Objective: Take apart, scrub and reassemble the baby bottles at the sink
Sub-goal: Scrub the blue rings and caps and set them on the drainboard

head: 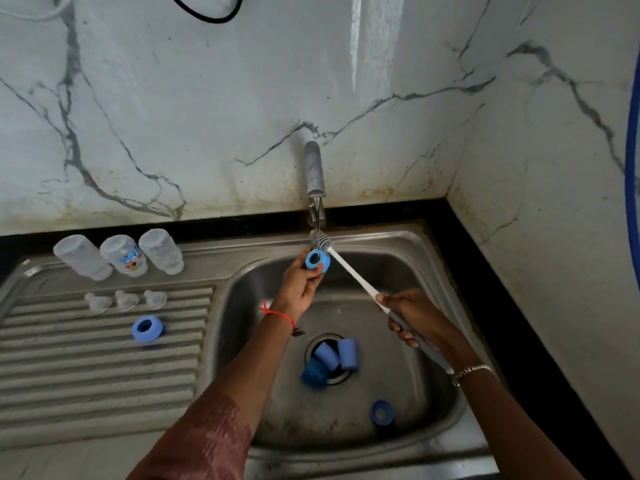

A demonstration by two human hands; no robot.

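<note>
under the tap [314, 171], the left hand [301, 285] pinches a blue ring [317, 260], thumb and fingers curled on it. the right hand [412, 317] grips the long brush [353, 275] by its grey handle, and the bristles sit just above the ring. down in the sink [408, 265], three blue caps [327, 355] lie on the drain and another ring [381, 412] lies near the front. on the ribbed side at the left, three clear bottles [124, 254] stand upside down, three teats [126, 300] sit near them, and one more ring [147, 328] lies there too.
</note>
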